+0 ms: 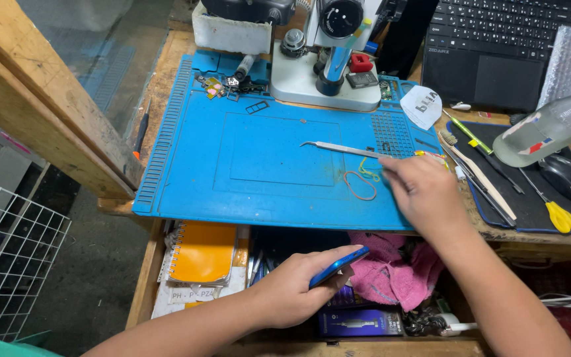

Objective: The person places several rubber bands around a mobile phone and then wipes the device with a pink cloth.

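**Two hands at a repair bench: one with a phone, one at the tweezers**

The left hand (295, 284) is below the edge of the blue work mat (186, 178), over an open drawer. Its fingers are closed around a blue phone (338, 265), which is held tilted, with one end raised toward the mat. Under this hand lie a pink cloth (398, 274), an orange spiral notebook (203, 252) and a dark box (358, 324).

The right hand (424, 193) rests on the right part of the mat. Its fingers are bent and close together at the rear end of the metal tweezers (342, 149), which lie flat on the mat with the curved tip pointing left. I cannot tell if the fingers really grip the tweezers or only touch them. Just beside the fingers lie an orange rubber band (359, 186) and a yellow rubber band (368, 170).

At the far side of the surface stands a microscope (332, 53). To the right are a laptop (497, 46), a clear plastic bottle (550, 129), a computer mouse (566, 177) and yellow-handled scissors (560, 215).
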